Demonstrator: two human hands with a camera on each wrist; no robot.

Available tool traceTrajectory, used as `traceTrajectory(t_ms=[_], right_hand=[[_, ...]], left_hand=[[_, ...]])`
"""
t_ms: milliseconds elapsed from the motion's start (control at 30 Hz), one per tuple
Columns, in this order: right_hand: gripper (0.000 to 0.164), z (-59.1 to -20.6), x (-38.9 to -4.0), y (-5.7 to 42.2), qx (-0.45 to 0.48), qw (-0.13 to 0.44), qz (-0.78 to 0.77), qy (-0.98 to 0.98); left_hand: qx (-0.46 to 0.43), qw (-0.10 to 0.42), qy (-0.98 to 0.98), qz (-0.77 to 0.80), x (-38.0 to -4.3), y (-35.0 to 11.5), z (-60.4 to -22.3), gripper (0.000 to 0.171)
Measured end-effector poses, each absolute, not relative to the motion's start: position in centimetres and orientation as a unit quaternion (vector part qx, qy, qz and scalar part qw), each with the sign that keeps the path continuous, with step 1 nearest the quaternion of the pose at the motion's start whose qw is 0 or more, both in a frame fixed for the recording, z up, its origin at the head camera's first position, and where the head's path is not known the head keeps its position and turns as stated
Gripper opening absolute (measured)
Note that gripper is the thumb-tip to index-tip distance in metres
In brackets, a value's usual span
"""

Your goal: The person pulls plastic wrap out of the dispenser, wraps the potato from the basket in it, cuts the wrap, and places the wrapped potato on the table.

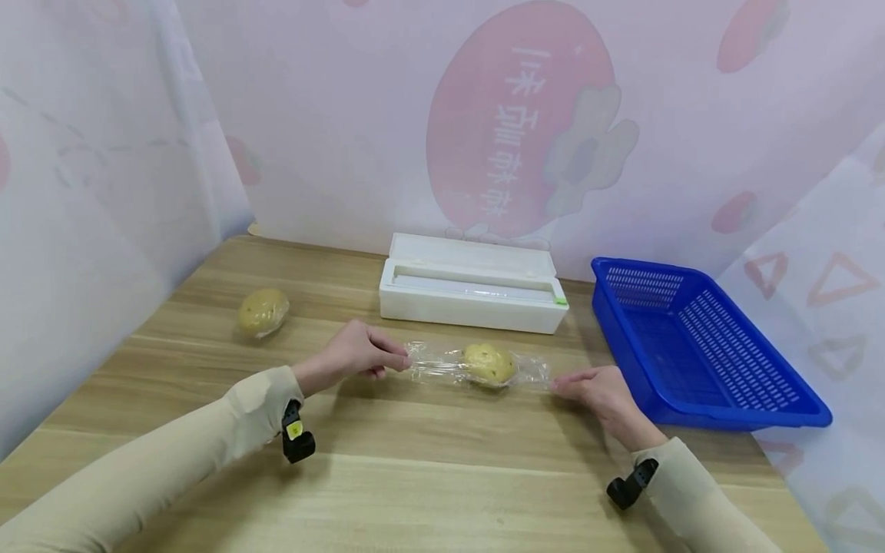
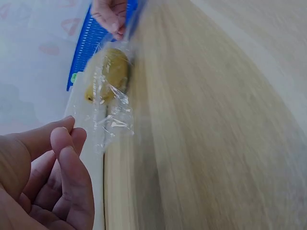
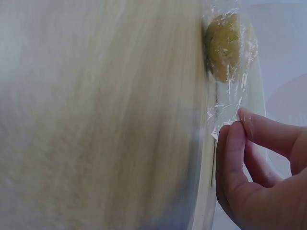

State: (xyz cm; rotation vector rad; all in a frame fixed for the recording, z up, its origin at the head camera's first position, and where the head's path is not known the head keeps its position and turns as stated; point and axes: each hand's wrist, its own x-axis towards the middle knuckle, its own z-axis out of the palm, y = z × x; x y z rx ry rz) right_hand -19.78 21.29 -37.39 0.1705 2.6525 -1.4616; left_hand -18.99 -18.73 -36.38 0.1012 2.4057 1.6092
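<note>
A potato (image 1: 489, 363) lies inside a strip of clear plastic wrap (image 1: 435, 364) that extends out to both sides of it. At the strip's left end, my left hand (image 1: 356, 353) pinches the film between thumb and fingers. My right hand (image 1: 600, 395) pinches the opposite end. In the right wrist view the film (image 3: 225, 108) runs from those fingertips up to the potato (image 3: 224, 48). Glare on the film (image 2: 112, 120) in the left wrist view makes its near edge hard to follow. Another potato (image 1: 263, 312), covered in shiny film, rests at the left of the table.
Behind the potato stands a white wrap box (image 1: 470, 311) with its lid up and a roll inside. A blue plastic basket (image 1: 691, 418) with perforated sides sits to the right, close to my right hand. Printed curtains (image 1: 332, 115) border the wooden table (image 1: 415, 491).
</note>
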Motion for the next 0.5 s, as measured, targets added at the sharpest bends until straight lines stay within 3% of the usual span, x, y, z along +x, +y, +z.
traceTrajectory(t_ms=[200, 500], right_hand=[[0.021, -37.4, -21.0, 20.6, 0.059, 0.041, -0.449, 0.890], [0.015, -37.9, -22.3, 19.5, 0.074, 0.040, -0.407, 0.910]], left_hand=[[0.078, 0.099, 0.875, 0.468, -19.5, -18.3, -37.6, 0.011], [0.086, 0.072, 0.903, 0.415, -20.9, -18.1, -37.8, 0.008]])
